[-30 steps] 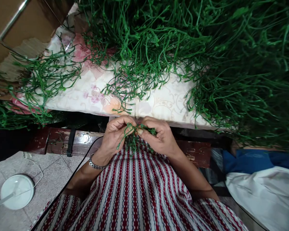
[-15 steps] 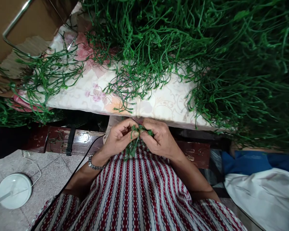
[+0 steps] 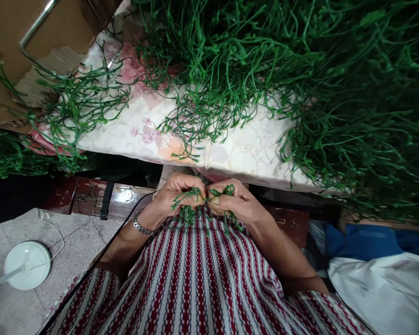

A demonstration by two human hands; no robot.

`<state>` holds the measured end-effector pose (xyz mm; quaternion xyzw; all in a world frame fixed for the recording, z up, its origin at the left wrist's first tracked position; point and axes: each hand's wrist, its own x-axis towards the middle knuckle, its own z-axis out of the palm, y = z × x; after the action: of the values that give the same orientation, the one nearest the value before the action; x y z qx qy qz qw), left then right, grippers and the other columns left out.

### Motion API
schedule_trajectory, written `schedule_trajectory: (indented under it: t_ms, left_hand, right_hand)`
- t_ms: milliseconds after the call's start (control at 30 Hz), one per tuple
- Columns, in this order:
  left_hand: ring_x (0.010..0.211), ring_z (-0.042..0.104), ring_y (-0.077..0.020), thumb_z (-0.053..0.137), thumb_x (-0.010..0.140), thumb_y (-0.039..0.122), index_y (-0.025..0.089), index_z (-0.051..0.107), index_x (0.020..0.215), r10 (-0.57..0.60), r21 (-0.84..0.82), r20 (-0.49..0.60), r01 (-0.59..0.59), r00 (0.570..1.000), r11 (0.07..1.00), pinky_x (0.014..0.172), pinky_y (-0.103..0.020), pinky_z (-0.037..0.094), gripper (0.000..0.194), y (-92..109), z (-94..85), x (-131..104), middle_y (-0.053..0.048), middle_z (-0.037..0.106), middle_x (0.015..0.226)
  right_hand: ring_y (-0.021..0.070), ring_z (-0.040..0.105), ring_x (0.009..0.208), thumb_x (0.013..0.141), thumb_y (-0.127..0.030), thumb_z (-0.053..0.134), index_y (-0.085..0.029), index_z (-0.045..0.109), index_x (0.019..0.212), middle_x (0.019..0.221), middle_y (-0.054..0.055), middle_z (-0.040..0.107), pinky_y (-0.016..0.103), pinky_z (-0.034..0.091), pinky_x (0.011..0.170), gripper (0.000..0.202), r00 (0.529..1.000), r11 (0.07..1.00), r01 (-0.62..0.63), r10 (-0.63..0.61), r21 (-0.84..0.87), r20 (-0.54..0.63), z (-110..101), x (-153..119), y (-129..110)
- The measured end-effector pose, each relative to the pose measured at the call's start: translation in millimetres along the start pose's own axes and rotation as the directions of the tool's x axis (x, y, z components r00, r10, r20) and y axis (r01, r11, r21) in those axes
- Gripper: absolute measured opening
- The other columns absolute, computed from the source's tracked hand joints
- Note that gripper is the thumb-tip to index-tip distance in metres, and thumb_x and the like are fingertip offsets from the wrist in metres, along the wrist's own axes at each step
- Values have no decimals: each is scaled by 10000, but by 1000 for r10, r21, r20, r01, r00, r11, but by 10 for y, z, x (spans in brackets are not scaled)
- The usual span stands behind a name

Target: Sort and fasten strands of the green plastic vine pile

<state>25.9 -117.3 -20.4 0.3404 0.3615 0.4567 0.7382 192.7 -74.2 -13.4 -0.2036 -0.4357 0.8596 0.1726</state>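
Between my two hands, just in front of the table edge, is a small cluster of thin green plastic-looking stems [image 3: 187, 215] with forked tips. My left hand [image 3: 181, 195], a metal watch on its wrist, pinches some of these stems between thumb and forefinger. Opposite it, my right hand [image 3: 232, 200] is closed in a pinch on more of the same stems, loops poking up over its thumb. The fingertips of both hands almost meet. Where the stems join is hidden behind the thumbs.
A large heap of green stems [image 3: 251, 56] covers much of the flower-patterned cloth [image 3: 244, 156] on the table. A smaller pile [image 3: 80, 104] lies at left beside a cardboard box [image 3: 7, 28] and metal bar. White cloth [image 3: 380, 288] lies at lower right, a round white base [image 3: 28, 265] at lower left.
My hands have turned and drawn slightly apart, still pinching the stems, which now spread out at both sides. The whole view has shifted a little.
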Motion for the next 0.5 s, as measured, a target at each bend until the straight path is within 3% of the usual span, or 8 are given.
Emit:
schedule_trajectory:
  t_ms: [167, 267, 367, 433, 500]
  left_hand:
    - [414, 407, -62, 713, 618, 309, 124, 643, 629, -32, -58, 28, 33, 999, 998, 395, -189, 263, 199, 31, -31, -3, 14, 513, 503]
    - [372, 382, -61, 709, 603, 334, 131, 602, 563, -11, -196, -15, 8, 1000, 981, 355, -186, 278, 233, 52, -47, 15, 26, 459, 461]
    - [362, 379, -57, 709, 600, 326, 137, 613, 581, -6, -241, -71, -11, 997, 970, 337, -180, 285, 213, 57, -29, 50, 28, 454, 473]
    - [375, 406, -53, 712, 604, 308, 132, 649, 632, 15, -211, -88, -33, 996, 977, 333, -177, 269, 189, 54, -4, 77, 15, 495, 533]
    - [395, 447, -58, 713, 604, 293, 132, 669, 666, 50, -197, -126, -74, 991, 978, 331, -180, 259, 179, 50, 18, 100, 7, 517, 602]
  right_hand:
    - [38, 234, 400, 774, -272, 548, -173, 408, 558, 489, -81, 293, 209, 195, 394, 276, 1000, 998, 3, -4, 56, 19, 38, -12, -41]
    - [46, 273, 401, 784, -321, 544, -180, 407, 562, 514, -67, 309, 215, 219, 393, 297, 990, 985, 123, -130, 120, 55, 47, -45, -147]
    - [68, 364, 476, 819, -309, 528, -168, 455, 585, 565, -33, 390, 228, 282, 451, 282, 974, 962, 224, -224, -154, 12, 13, -60, -273]
    - [86, 428, 566, 846, -281, 506, -156, 502, 634, 623, -7, 453, 238, 343, 529, 246, 965, 875, 203, -255, -440, -62, -16, -48, -318]
    - [97, 472, 630, 869, -282, 480, -150, 530, 715, 679, 9, 501, 242, 382, 590, 209, 958, 802, 148, -261, -579, -117, -28, -28, -309]
